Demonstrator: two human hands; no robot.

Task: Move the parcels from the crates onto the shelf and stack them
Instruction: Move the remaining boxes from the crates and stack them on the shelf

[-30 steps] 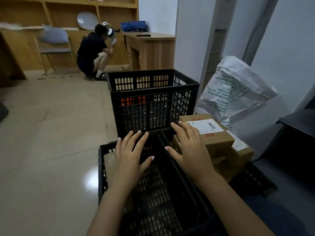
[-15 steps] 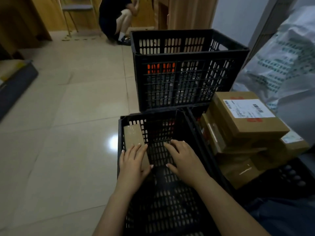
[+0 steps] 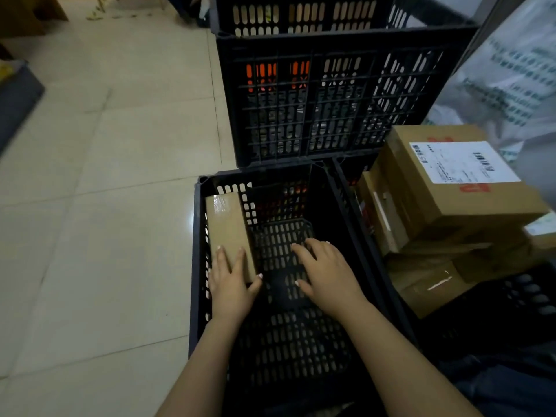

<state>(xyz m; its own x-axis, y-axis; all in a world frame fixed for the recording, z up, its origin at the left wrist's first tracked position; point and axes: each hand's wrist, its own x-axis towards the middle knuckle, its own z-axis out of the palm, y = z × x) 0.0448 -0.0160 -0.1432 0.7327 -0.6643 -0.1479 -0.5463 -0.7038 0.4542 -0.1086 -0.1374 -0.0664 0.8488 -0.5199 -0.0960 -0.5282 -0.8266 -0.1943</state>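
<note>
Hands open: left hand (image 3: 231, 285) flat on the slim parcel (image 3: 229, 228), right hand (image 3: 328, 275) empty. Looks light and rigid; grip its long edges.

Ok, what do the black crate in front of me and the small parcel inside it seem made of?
Crate: probably moulded plastic, matte black, judging by its slotted walls and floor. Parcel: brown cardboard, matte, with shiny clear tape across its far end.
</note>
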